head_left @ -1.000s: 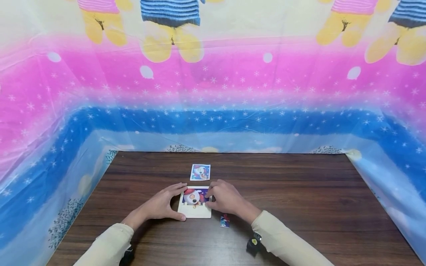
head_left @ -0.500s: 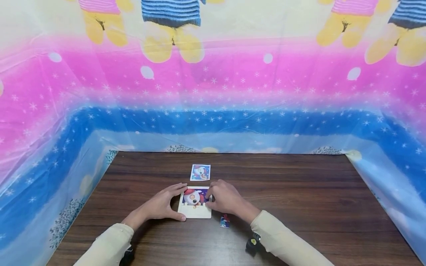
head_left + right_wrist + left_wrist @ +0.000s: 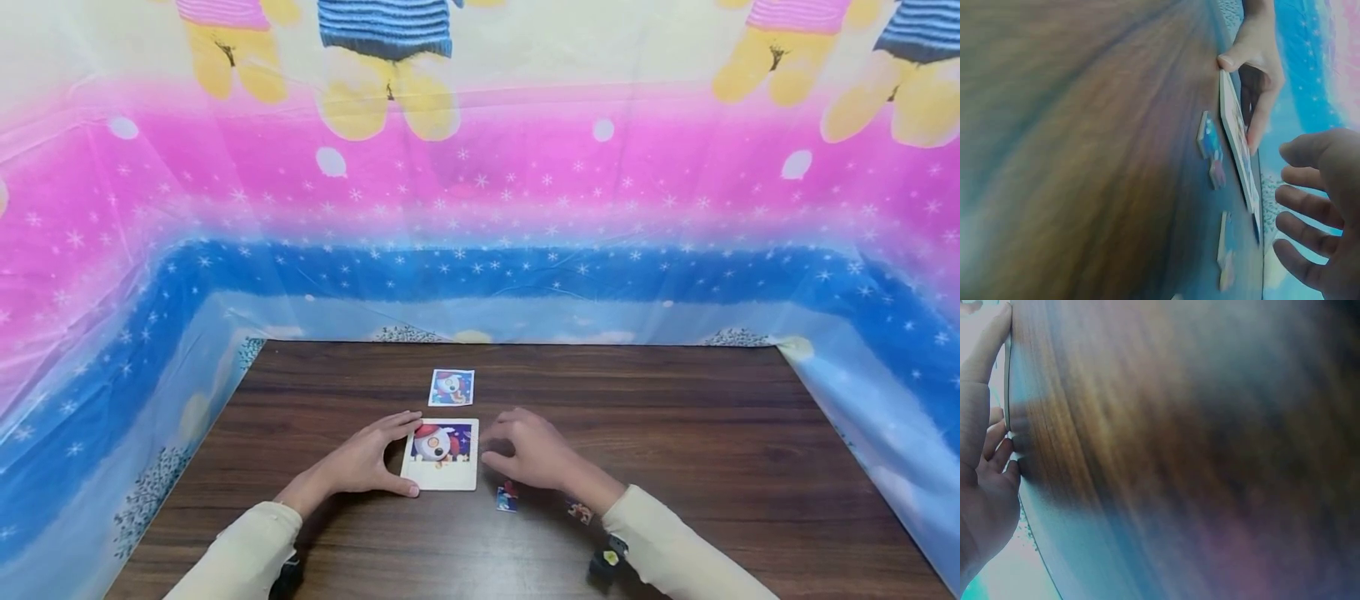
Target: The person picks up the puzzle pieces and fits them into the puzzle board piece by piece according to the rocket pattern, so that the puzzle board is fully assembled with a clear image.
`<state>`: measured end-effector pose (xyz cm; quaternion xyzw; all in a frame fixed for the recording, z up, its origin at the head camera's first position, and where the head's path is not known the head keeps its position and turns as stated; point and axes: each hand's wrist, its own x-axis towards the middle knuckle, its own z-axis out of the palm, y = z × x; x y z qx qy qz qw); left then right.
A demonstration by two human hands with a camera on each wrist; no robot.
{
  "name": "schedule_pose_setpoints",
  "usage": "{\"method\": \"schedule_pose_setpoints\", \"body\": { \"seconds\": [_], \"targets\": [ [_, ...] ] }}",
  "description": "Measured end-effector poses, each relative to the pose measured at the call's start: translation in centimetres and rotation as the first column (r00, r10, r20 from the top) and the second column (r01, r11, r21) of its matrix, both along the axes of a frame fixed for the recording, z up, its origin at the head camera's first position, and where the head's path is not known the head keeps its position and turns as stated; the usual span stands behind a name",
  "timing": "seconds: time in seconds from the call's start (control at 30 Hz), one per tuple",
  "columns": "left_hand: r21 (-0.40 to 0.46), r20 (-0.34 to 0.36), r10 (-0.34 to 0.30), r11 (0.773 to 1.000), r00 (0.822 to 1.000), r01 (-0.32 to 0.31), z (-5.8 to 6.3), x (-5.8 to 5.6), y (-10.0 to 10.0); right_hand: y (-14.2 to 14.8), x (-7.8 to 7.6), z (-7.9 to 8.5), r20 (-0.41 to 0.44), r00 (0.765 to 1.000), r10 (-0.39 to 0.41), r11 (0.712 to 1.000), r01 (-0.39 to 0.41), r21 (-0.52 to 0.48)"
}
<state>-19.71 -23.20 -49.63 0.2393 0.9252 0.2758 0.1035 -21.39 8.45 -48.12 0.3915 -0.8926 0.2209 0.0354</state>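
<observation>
A white-framed jigsaw board (image 3: 440,477) lies on the table, its upper part filled with a picture of a white cartoon animal in a red hat. My left hand (image 3: 363,457) holds the board along its left side, thumb at the near corner and fingertips at the far one. Just off the board's right edge hovers my right hand (image 3: 528,450). Its fingers are loosely bent and spread, with nothing between them in the right wrist view. One loose puzzle piece (image 3: 507,498) lies below that hand, and another puzzle piece (image 3: 579,511) lies beside the right wrist.
Behind the board a small picture card (image 3: 452,388) with a similar cartoon lies flat. The dark wood table (image 3: 675,417) meets a printed cloth backdrop (image 3: 555,275) at the back and sides.
My right hand has drawn back from the board to the right, uncovering the picture's right side. The second loose piece has come into view beside the right wrist. My left hand stays put.
</observation>
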Motion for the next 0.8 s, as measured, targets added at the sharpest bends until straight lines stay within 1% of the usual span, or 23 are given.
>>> {"method": "schedule_pose_setpoints", "body": {
  "seconds": [0.17,0.33,0.43,0.57,0.67,0.8],
  "targets": [
    [0.004,0.003,0.006,1.0,1.0,-0.006,0.0,0.0,0.0,2.0,1.4,-0.2,-0.006,0.998,-0.069,0.997,0.069,-0.029],
    [-0.002,0.005,0.008,1.0,1.0,-0.008,0.0,0.0,0.0,3.5,2.8,-0.3,0.037,0.993,-0.113,0.993,0.114,-0.039],
    [-0.003,0.01,0.006,1.0,1.0,-0.006,0.0,0.0,0.0,4.2,3.7,-0.6,0.051,0.991,-0.125,0.991,0.127,-0.038],
    [-0.003,0.012,0.009,1.0,1.0,-0.009,0.0,0.1,0.0,4.7,4.5,-1.1,0.016,0.991,-0.131,0.991,0.131,-0.031],
    [-0.005,0.01,0.009,1.0,1.0,-0.009,0.0,0.1,0.0,4.8,4.9,-1.4,-0.007,0.992,-0.125,0.992,0.125,-0.015],
    [-0.008,0.009,0.008,1.0,1.0,-0.007,0.0,0.0,0.0,4.8,5.3,-1.4,0.006,0.993,-0.121,0.993,0.121,0.01]
  ]
}}
